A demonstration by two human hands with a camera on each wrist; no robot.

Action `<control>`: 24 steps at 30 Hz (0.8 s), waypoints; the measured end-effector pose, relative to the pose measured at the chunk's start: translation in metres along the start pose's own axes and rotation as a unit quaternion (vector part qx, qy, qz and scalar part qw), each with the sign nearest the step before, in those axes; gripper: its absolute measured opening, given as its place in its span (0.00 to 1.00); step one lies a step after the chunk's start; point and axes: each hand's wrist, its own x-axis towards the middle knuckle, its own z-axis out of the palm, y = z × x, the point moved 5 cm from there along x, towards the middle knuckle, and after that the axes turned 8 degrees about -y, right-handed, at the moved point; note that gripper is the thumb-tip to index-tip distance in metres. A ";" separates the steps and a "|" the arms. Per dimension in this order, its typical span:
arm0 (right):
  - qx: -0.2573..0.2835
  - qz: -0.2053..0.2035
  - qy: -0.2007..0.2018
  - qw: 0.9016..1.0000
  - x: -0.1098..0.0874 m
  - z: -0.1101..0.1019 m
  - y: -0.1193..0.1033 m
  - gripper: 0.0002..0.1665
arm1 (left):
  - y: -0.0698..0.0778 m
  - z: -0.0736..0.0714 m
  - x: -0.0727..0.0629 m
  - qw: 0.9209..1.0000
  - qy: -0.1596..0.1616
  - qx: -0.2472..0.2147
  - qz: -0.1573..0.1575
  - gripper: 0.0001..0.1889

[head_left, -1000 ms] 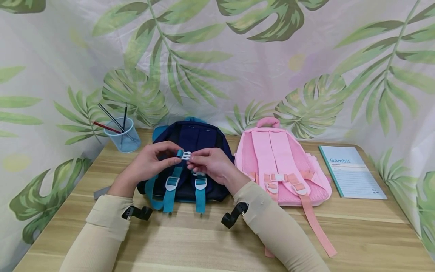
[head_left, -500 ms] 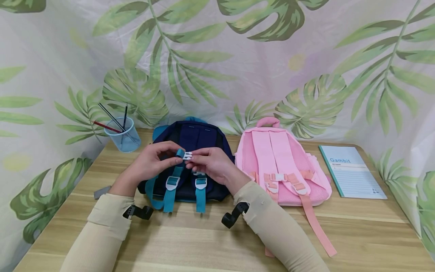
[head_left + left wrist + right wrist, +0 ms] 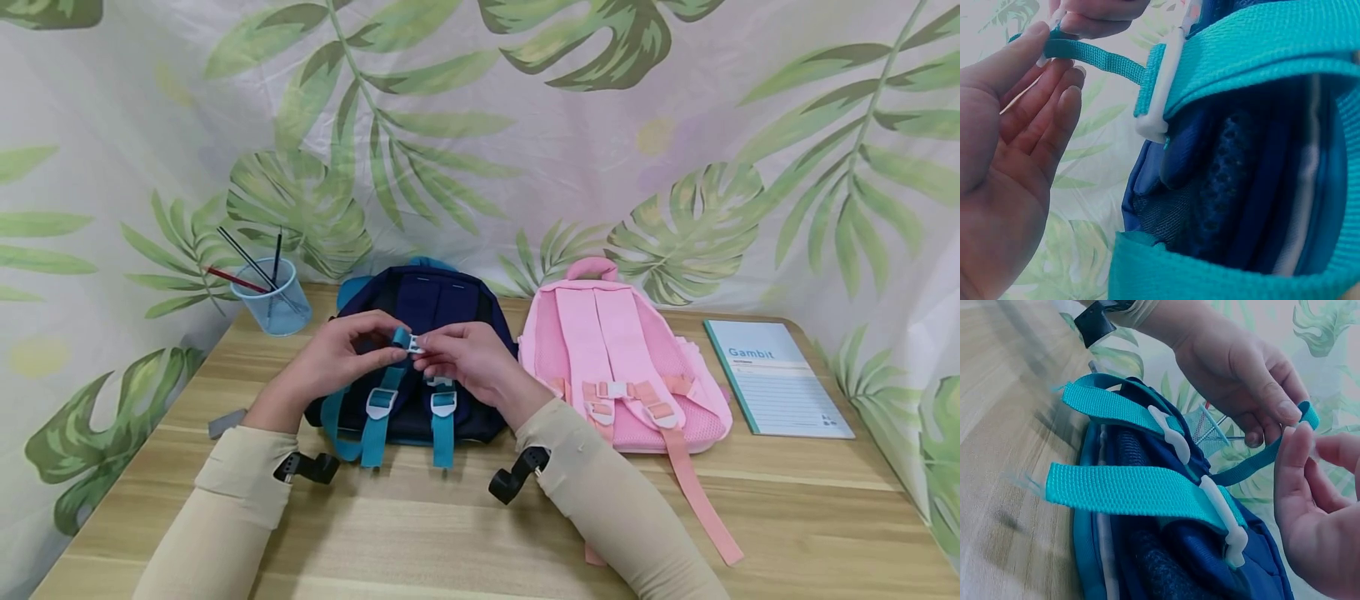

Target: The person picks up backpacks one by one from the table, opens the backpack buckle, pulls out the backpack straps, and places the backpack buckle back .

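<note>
A navy backpack with teal straps lies straps-up on the table. My left hand pinches the teal strap beside a small white buckle piece, raised above the pack. My right hand holds the buckle piece between thumb and forefinger, covering part of it. In the right wrist view the teal webbing runs from the pack up to the meeting fingertips, where the buckle is mostly hidden. Two white strap adjusters sit lower on the pack, and another white buckle part shows under my right hand.
To the right lies a pink backpack with its buckle fastened and one peach strap trailing forward. A notebook lies farther right. A blue mesh cup with pencils stands back left. A grey object lies by my left forearm.
My right fingers have shifted slightly over the white buckle piece, so less of its prongs shows between the hands. The left hand stays nearly still, and the backpacks have not moved.
</note>
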 end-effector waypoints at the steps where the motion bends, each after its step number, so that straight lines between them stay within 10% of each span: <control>1: -0.002 0.000 0.005 1.000 0.000 0.000 0.000 0.15 | -0.001 0.001 0.000 1.000 -0.003 0.002 -0.014 0.17; 9: -0.004 0.006 0.019 1.000 -0.001 0.000 -0.001 0.15 | -0.016 0.011 -0.001 0.995 -0.047 0.038 -0.081 0.18; 24: 0.001 0.006 0.016 1.000 -0.004 0.000 -0.005 0.12 | -0.019 0.017 -0.002 0.995 -0.047 0.045 -0.072 0.09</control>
